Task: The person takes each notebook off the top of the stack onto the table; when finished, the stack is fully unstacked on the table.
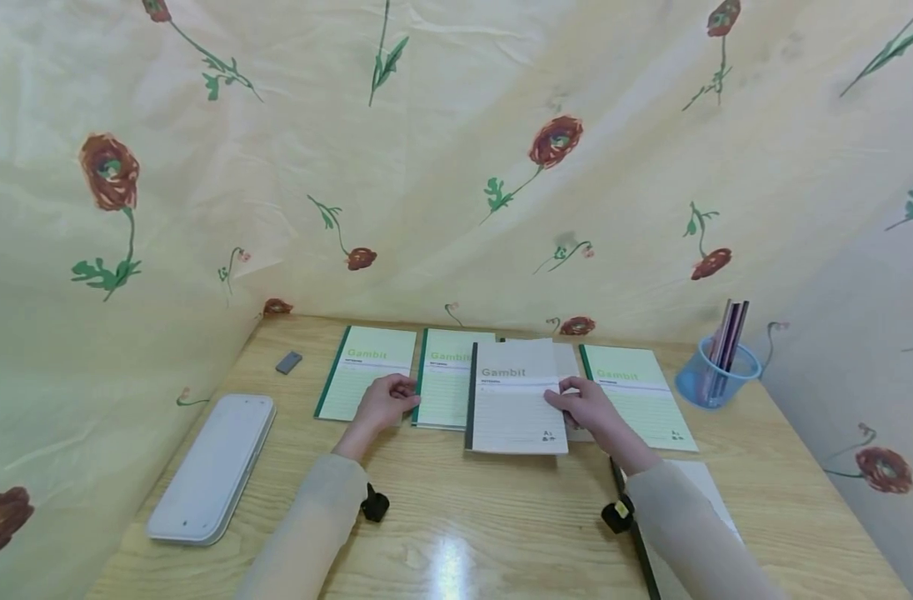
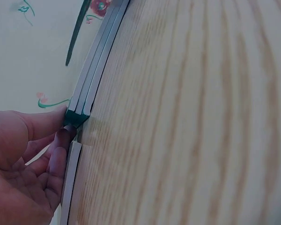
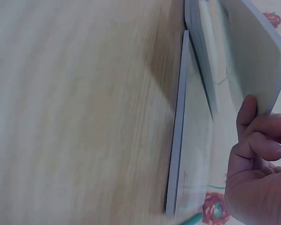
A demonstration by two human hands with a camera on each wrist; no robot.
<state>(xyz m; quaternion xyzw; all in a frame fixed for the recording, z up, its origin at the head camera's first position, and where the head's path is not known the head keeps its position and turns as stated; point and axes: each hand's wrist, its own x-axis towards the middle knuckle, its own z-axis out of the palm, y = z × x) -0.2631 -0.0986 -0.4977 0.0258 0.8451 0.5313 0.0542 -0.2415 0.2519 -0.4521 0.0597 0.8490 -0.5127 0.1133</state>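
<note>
On the wooden tabletop, left hand pinches a centre-left green notebook by its spine, perhaps to steady it; right hand holds the tilted grey notebook, at centre, by its right edge.

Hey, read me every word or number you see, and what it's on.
"Gambit": leftmost green notebook.
"Gambit", last letter unclear: second green notebook.
"Gambit": grey notebook in the right hand.
"Gambit": rightmost green notebook.
Too small to read: print under each, corner marks on the last two.
</note>
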